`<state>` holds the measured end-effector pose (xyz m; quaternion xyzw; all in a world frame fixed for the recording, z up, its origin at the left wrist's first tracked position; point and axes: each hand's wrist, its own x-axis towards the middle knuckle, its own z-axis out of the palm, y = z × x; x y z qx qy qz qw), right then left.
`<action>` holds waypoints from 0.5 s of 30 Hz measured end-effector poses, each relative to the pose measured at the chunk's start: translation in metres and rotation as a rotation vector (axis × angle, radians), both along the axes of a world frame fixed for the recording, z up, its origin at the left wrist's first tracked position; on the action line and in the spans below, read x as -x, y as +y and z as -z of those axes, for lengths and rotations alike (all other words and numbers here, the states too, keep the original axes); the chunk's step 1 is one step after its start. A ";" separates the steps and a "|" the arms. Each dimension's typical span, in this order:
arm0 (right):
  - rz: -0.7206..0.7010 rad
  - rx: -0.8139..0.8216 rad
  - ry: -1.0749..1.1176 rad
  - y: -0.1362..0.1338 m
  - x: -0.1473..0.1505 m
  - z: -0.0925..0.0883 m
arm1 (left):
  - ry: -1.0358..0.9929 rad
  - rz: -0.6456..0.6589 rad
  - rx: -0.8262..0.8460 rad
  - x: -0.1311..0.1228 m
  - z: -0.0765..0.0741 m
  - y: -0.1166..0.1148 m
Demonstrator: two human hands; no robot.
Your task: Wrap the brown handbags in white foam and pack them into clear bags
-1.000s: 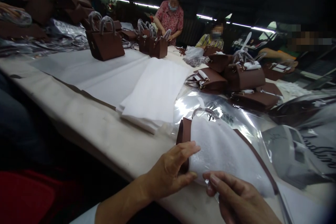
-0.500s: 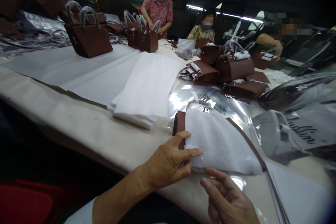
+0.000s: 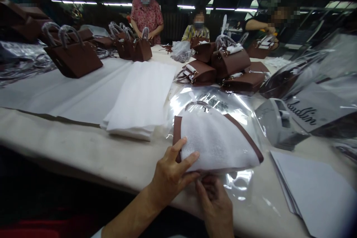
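A brown handbag (image 3: 176, 128) lies on its side in front of me, with a white foam sheet (image 3: 214, 137) over its face. Its wrapped handle points away from me. Under and around it spreads a clear plastic bag (image 3: 245, 113). My left hand (image 3: 171, 171) holds the handbag's lower left corner, two fingers spread over the foam and the thumb at the bottom edge. Just below that edge, beside the left thumb, my right hand (image 3: 214, 200) is closed in a pinch. What it grips is hidden by the fingers.
A stack of white foam sheets (image 3: 139, 100) lies left of the handbag. To the right are a grey tape dispenser (image 3: 275, 122) and white sheets (image 3: 315, 189). Brown handbags (image 3: 231, 63) are piled behind; another handbag (image 3: 74, 57) stands at left. Several people work across the table.
My right hand has moved left and up to the handbag's bottom edge, and its fingers have closed. My left hand keeps its place on the handbag. The view has shifted to the right.
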<state>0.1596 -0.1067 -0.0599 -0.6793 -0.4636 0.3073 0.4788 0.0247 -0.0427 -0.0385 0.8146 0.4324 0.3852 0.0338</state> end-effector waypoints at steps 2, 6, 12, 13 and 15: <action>-0.066 -0.234 -0.317 -0.002 -0.014 -0.019 | 0.055 -0.016 -0.031 -0.001 0.004 -0.002; -0.344 -0.843 -0.948 0.023 -0.040 -0.039 | 0.064 -0.048 -0.113 -0.004 0.008 -0.004; -0.645 -0.872 -1.208 0.041 -0.059 -0.036 | 0.113 -0.075 -0.253 -0.006 0.013 -0.005; -0.655 -0.830 -1.136 0.044 -0.066 -0.046 | 0.129 -0.069 -0.282 -0.005 0.016 -0.006; -0.600 -0.667 -0.901 0.064 -0.087 -0.077 | 0.154 -0.058 -0.395 -0.002 0.026 -0.011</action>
